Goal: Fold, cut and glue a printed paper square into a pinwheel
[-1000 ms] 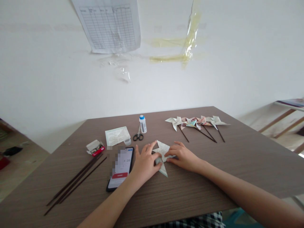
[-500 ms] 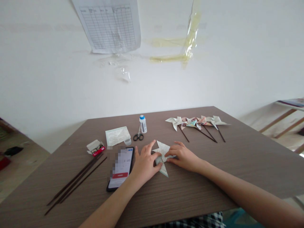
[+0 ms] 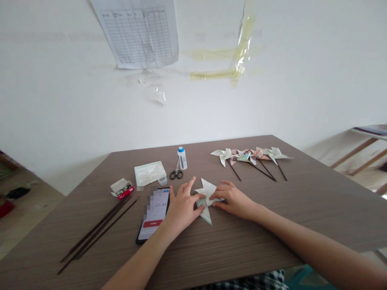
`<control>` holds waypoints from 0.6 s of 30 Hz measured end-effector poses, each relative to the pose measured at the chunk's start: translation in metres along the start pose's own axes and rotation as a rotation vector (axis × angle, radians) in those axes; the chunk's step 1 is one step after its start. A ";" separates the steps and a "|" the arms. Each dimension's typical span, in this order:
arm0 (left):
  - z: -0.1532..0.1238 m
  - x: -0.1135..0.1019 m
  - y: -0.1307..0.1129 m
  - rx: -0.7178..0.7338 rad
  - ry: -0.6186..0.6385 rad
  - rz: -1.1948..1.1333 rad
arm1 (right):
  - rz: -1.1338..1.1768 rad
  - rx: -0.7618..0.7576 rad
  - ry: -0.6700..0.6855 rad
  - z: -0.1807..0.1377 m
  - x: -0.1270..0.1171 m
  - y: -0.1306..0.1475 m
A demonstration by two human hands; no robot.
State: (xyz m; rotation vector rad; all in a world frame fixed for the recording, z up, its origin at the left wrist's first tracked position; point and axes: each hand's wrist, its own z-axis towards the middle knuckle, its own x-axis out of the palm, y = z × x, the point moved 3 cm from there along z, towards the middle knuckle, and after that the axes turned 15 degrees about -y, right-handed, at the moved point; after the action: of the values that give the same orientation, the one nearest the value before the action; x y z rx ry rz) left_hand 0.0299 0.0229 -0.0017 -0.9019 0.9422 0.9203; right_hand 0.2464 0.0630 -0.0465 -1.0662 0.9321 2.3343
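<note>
A paper pinwheel (image 3: 208, 188), pale and printed with small text, lies on the table between my hands. My left hand (image 3: 182, 206) is at its left side, with thumb and index finger bent onto the left blade and the other fingers spread. My right hand (image 3: 234, 200) is closed on the pinwheel near its middle and right blade, thumb and fingertips together. My fingers partly cover the centre, so I cannot tell how it is fastened. A phone (image 3: 155, 217) showing a timer lies just left of my left hand.
Scissors (image 3: 176, 173), a white glue bottle (image 3: 182, 158) with a blue cap and paper sheets (image 3: 149, 172) lie toward the back. Left are a small red-and-white box (image 3: 122, 188) and several dark sticks (image 3: 96, 231). Several pinwheels on sticks (image 3: 253, 156) lie back right.
My left hand has shifted slightly left, its thumb drawing away from the pinwheel's centre. The pinwheel has turned a little, its lower point moving left. My right hand stays almost still.
</note>
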 end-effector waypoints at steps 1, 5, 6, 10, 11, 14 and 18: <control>0.000 0.000 0.000 0.000 -0.006 -0.004 | 0.002 0.001 -0.002 0.000 0.000 0.000; 0.002 0.001 0.001 -0.002 -0.033 -0.011 | 0.007 0.008 -0.011 0.000 0.000 0.000; 0.003 0.001 0.001 -0.001 -0.043 -0.009 | 0.007 0.004 -0.019 0.000 0.000 -0.001; 0.005 0.003 0.004 -0.017 -0.066 -0.011 | 0.010 -0.048 -0.075 -0.001 0.003 -0.004; 0.005 0.004 0.004 -0.027 -0.066 -0.015 | 0.016 -0.057 -0.080 -0.002 0.004 -0.005; 0.006 0.006 0.005 -0.040 -0.076 -0.027 | 0.026 -0.050 -0.057 -0.004 0.008 -0.008; 0.005 0.005 0.004 -0.041 -0.103 -0.039 | 0.003 -0.020 -0.013 -0.003 0.007 -0.006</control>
State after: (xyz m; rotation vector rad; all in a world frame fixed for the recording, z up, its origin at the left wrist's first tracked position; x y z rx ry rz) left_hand 0.0287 0.0304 -0.0053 -0.8964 0.8177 0.9472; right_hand 0.2473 0.0659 -0.0564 -1.0570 0.9077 2.3551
